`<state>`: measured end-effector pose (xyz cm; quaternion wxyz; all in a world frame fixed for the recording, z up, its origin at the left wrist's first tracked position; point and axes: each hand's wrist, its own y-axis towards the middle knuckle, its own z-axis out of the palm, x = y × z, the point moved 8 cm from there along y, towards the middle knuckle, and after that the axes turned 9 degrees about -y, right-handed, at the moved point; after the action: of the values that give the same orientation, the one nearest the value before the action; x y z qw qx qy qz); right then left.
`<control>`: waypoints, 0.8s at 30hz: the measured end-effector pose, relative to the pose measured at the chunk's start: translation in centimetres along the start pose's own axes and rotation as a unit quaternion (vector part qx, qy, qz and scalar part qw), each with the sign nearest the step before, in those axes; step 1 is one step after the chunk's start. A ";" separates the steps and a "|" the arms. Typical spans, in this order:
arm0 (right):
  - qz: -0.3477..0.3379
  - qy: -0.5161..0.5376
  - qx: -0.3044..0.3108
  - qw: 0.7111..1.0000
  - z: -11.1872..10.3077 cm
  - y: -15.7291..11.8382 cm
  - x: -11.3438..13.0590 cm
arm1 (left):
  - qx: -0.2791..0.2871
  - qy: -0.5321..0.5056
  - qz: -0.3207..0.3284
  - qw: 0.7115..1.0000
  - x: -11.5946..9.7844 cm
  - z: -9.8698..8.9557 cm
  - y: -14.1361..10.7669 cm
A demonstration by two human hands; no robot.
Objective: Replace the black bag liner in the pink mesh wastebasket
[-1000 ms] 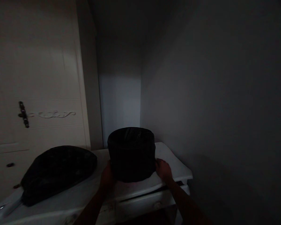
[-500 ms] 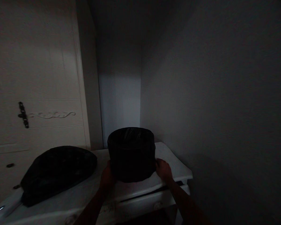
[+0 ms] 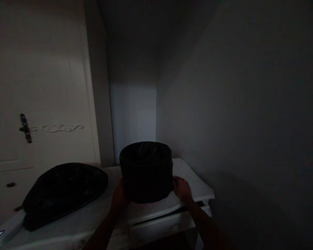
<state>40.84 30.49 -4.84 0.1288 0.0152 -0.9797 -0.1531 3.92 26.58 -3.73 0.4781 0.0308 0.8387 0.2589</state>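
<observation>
A black, round, open-topped bin [image 3: 146,180] stands upright at the middle of the white dresser top. Shiny creases like those of a plastic bag show inside its mouth; the dark hides the rest of its inside. My left hand [image 3: 119,196] is closed on the bin's lower left side, its fingers mostly in shadow. On the opposite side my right hand [image 3: 182,188] grips it low, with the fingers curled against the wall. To the left of my left hand lies a bulky, rounded black bag-like bundle [image 3: 66,192], touched by neither hand.
The white dresser [image 3: 195,177] has a front drawer [image 3: 156,224] slightly ajar under its top. A pale wardrobe door [image 3: 54,86] with a dark handle [image 3: 25,128] rises at the left. A grey wall [image 3: 237,121] borders the right. The room is very dim.
</observation>
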 end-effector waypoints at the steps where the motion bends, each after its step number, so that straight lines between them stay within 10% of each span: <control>1: 0.002 0.001 0.000 1.000 0.0 0.0 0.0 | -0.003 -0.006 0.001 1.000 -0.2 -0.1 0.0; 24: 0.011 -0.009 0.006 1.000 0.0 -0.1 -0.1 | -0.008 -0.001 -0.004 1.000 0.3 0.1 0.0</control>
<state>40.94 30.40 -4.92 0.1212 0.0035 -0.9818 -0.1462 3.86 26.69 -4.00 0.4799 0.0242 0.8364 0.2637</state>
